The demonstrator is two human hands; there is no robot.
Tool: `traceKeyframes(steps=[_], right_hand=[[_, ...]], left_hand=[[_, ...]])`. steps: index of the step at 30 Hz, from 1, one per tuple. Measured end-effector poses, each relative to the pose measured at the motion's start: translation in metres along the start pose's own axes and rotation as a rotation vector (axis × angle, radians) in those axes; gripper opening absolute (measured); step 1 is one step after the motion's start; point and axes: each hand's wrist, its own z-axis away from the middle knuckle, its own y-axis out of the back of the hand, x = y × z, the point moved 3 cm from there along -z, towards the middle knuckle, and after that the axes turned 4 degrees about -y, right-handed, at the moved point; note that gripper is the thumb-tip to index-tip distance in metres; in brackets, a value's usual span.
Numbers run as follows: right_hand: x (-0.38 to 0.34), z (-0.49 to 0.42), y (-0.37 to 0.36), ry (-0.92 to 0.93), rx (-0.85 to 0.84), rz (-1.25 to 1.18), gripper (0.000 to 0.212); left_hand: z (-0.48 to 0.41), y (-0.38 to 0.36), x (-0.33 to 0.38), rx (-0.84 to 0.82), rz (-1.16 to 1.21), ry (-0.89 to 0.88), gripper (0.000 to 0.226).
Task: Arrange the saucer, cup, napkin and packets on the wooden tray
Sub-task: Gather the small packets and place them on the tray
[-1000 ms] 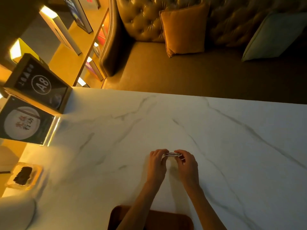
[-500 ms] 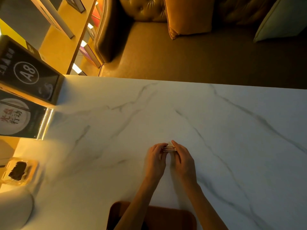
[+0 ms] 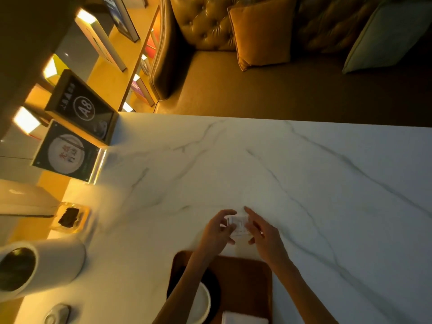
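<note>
Head view: both hands pinch the small white packets (image 3: pixel 237 224) above the marble table (image 3: pixel 327 195), left hand (image 3: pixel 217 231) and right hand (image 3: pixel 263 233) at either end. Wooden tray (image 3: pixel 247 279) at six o'clock holds cup (image 3: pixel 201 302), dark saucer (image 3: pixel 214 286), napkin (image 3: pixel 243 318); the left forearm (image 3: pixel 182 286) crosses the cup.

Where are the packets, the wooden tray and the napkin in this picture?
packets (image 3: pixel 238 226): head view, on the white face showing between both hands.
wooden tray (image 3: pixel 245 281): head view, on its bare brown floor.
napkin (image 3: pixel 243 319): head view, on the white folded top.
</note>
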Motion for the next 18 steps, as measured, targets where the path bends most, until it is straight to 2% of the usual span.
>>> traceKeyframes(steps=[3, 8, 13, 18], right_hand=[[-0.007, 0.045, -0.005, -0.026, -0.005, 0.022, 0.038], [-0.015, 0.112, -0.009, -0.047, -0.039, -0.003, 0.033], [-0.012, 0.160, -0.010, -0.037, 0.012, -0.044, 0.028], [-0.003, 0.201, -0.014, -0.041, 0.035, -0.026, 0.019]], left_hand=[[0.048, -0.002, 0.005, 0.007, 0.105, 0.027, 0.025], [0.115, -0.006, 0.009, 0.000, 0.095, 0.026, 0.025], [0.165, -0.013, 0.013, 0.031, -0.004, -0.035, 0.027], [0.202, -0.022, 0.004, -0.024, -0.077, -0.051, 0.027]])
